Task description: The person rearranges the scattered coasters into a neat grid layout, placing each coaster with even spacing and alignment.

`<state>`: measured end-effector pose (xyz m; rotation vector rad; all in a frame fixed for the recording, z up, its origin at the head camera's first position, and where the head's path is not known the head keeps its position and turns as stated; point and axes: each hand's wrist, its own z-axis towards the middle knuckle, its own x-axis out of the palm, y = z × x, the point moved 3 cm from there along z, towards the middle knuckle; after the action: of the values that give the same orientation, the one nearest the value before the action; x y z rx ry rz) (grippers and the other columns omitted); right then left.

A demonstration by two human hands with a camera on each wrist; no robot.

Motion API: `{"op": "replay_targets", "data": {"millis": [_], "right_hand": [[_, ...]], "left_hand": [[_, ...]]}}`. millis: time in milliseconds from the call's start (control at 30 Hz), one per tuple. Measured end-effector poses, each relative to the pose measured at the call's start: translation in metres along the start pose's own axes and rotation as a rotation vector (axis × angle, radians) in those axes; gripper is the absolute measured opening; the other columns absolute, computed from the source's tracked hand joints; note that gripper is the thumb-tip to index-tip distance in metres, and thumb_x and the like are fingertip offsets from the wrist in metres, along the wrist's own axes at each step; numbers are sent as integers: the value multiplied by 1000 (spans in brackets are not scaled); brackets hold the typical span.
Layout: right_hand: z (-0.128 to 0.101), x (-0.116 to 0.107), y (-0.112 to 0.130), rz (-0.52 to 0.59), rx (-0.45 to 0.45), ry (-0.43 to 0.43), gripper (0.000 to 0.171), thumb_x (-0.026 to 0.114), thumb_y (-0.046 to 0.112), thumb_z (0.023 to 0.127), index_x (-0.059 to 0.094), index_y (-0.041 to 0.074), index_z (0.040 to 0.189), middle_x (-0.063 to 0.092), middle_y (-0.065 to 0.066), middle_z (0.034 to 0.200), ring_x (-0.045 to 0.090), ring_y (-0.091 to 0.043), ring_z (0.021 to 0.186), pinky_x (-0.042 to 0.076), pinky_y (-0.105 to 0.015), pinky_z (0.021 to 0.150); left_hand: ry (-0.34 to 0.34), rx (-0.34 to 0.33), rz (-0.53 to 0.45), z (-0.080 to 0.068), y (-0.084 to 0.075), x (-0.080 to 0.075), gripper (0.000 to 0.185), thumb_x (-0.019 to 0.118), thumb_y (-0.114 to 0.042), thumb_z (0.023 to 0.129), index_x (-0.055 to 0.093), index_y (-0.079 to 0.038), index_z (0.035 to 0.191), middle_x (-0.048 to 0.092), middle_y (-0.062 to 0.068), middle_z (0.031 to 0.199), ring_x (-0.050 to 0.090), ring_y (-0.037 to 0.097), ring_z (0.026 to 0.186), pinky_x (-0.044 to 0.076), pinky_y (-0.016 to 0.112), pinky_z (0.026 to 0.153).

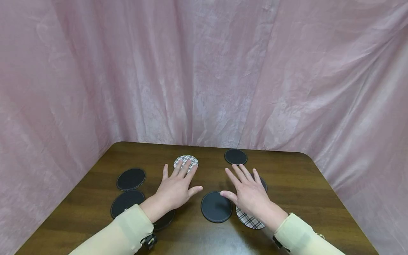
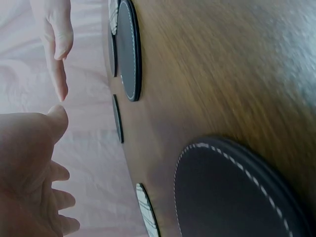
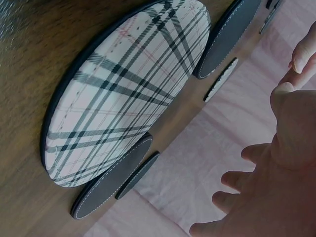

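Observation:
Round coasters lie flat on a wooden table, several black with pale stitching and two plaid. My left hand (image 1: pixel 174 190), fingers spread and straight, is held above the table; in the head view its fingertips overlap a white plaid coaster (image 1: pixel 186 161). A black coaster (image 1: pixel 164 220) is partly hidden under that wrist. My right hand (image 1: pixel 250 194) is also spread, holding nothing. It partly covers a plaid coaster (image 1: pixel 250 220) and a black one (image 1: pixel 263 183). Beside its thumb lies another black coaster (image 1: pixel 216 207). Both wrist views show the hands raised over the coasters.
Two black coasters, an upper one (image 1: pixel 131 179) and a lower one (image 1: pixel 127 203), lie at the left of the table (image 1: pixel 287 166). A further black coaster (image 1: pixel 236 156) sits close to the far edge. Pink curtains (image 1: pixel 220 71) hang behind and at both sides.

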<state>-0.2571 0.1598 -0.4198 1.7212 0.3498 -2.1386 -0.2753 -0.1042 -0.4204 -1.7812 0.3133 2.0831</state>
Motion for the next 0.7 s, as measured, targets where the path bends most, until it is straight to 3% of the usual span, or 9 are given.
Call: {"op": "replay_targets", "data": {"millis": [700], "right_hand": [[-15,-7,-7,29,18,-21,81,58,63,109,42,14,171,34,-17,177,28,-42,164,23,-74,125]], "left_hand": [[-5,41,-52,-1,-22,0,84,54,-69,109,44,-11,169,29,14,180,28,45,164,15,82,123]]}}
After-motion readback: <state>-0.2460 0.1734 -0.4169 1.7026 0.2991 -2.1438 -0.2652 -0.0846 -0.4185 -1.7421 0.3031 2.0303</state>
